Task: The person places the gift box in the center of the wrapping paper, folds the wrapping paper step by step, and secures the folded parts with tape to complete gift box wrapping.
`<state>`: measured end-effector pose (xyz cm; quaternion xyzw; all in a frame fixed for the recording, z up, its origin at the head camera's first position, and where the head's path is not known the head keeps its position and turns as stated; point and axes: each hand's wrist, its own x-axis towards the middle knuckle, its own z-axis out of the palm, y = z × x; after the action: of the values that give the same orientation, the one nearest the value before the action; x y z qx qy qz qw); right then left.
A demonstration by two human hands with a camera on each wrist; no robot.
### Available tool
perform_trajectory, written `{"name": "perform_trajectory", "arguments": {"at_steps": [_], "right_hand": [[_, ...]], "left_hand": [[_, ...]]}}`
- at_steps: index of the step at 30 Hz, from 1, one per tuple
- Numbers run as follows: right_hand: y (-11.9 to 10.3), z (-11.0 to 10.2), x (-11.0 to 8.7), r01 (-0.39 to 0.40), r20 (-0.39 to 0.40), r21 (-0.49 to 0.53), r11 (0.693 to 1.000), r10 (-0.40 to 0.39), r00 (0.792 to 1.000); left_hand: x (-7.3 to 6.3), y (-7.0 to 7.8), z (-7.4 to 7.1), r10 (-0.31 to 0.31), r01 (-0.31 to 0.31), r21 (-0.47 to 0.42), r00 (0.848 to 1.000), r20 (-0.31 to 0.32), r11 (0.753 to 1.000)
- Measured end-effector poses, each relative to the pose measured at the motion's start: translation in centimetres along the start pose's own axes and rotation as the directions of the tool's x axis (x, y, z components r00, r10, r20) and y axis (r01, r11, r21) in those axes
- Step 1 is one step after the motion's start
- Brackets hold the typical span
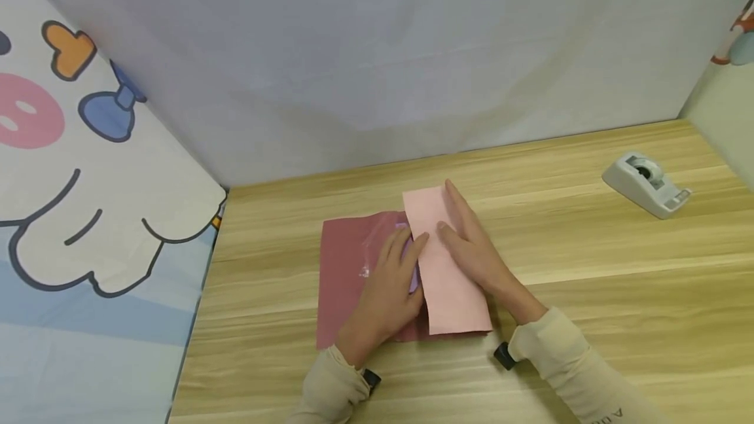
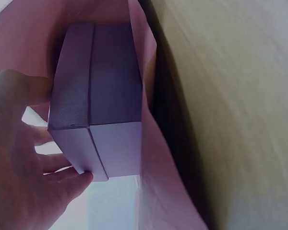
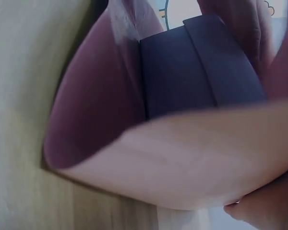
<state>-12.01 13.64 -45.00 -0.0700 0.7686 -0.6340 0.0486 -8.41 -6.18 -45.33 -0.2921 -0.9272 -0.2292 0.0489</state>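
One purple lidded gift box (image 2: pixel 98 91) sits on the darker inner face of the two-tone pink wrapping paper (image 1: pixel 341 273), partly beneath its pale flap (image 1: pixel 444 267), on the bench (image 1: pixel 259 319). The left hand (image 1: pixel 385 286) grips the box between thumb and fingers; the right hand (image 1: pixel 480 254) lies against the flap's outer side, fingers extended. Folding the flap over the box seems to be the step in hand. To do it well, the left fingers should pin the box squarely, then slip clear as the paper comes down; the right palm should draw the sheet snug, since the bend beside the box looks loose, and keep its edge parallel to the lid. Counted, there are two hands, one box, one sheet and one tape dispenser (image 1: pixel 645 185), well apart on the right.
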Motion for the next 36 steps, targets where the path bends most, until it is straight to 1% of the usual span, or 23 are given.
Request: {"name": "perform_trajectory", "arguments": {"at_steps": [2,5,9,11,13,15,17,19,20,22,24,26,28,31,34,36], "right_hand": [[0.0,-0.1,-0.2,-0.006,-0.014,0.023,1.000,0.006,1.000],[0.2,-0.4,-0.9,-0.022,-0.036,0.089,0.996,0.025,0.999],[0.8,-0.6,-2.4,-0.093,-0.035,0.163,0.982,0.100,0.994],[1.0,-0.5,-3.1,-0.132,-0.028,0.148,0.980,0.137,0.990],[1.3,-0.2,-3.6,-0.155,-0.026,0.112,0.981,0.159,0.987],[1.6,0.0,-3.8,-0.176,-0.032,0.071,0.982,0.179,0.983],[1.7,0.2,-3.9,-0.194,-0.047,0.022,0.981,0.195,0.980],[1.7,0.2,-3.8,-0.213,-0.055,-0.001,0.977,0.213,0.976],[1.7,0.1,-3.8,-0.221,-0.056,-0.009,0.975,0.220,0.974],[1.7,0.1,-3.7,-0.222,-0.048,-0.012,0.975,0.221,0.974],[1.6,0.1,-3.6,-0.219,-0.036,0.005,0.976,0.219,0.975],[1.6,0.1,-3.6,-0.209,-0.024,0.029,0.977,0.210,0.977],[1.5,0.2,-3.7,-0.202,-0.017,0.039,0.979,0.203,0.979],[1.2,0.3,-4.1,-0.194,-0.012,0.040,0.980,0.195,0.981],[0.8,0.4,-4.9,-0.198,-0.008,0.018,0.980,0.198,0.980],[0.6,0.3,-5.5,-0.211,0.000,0.004,0.978,0.211,0.978]], "left_hand": [[-0.1,0.0,0.0,-0.016,0.016,-0.012,1.000,0.017,1.000],[-0.1,0.0,-0.1,-0.034,0.035,-0.035,0.999,0.039,0.999],[-0.2,-0.1,-0.4,-0.029,0.031,-0.060,0.999,0.035,0.998],[-0.2,-0.1,-0.4,-0.026,0.028,-0.079,0.999,0.021,0.996],[-0.3,-0.2,-0.5,-0.039,0.038,-0.113,0.999,-0.002,0.993],[-0.3,-0.2,-0.5,-0.065,0.060,-0.165,0.998,-0.023,0.985],[-0.2,-0.2,-0.4,-0.108,0.095,-0.221,0.993,-0.048,0.971],[-0.1,-0.1,-0.2,-0.175,0.148,-0.296,0.982,-0.066,0.944],[0.1,0.0,0.1,-0.220,0.185,-0.337,0.973,-0.069,0.923],[0.5,0.2,0.9,-0.302,0.254,-0.407,0.952,-0.056,0.878],[0.8,0.6,1.6,-0.373,0.312,-0.468,0.927,-0.040,0.827],[1.0,0.8,2.2,-0.419,0.350,-0.512,0.908,-0.021,0.785],[1.2,1.0,2.4,-0.436,0.357,-0.539,0.900,-0.022,0.763],[1.2,1.2,2.4,-0.461,0.366,-0.588,0.887,-0.013,0.722],[1.3,1.4,2.3,-0.482,0.381,-0.630,0.876,0.013,0.676],[1.3,1.4,2.2,-0.487,0.388,-0.650,0.873,0.032,0.654]]}}
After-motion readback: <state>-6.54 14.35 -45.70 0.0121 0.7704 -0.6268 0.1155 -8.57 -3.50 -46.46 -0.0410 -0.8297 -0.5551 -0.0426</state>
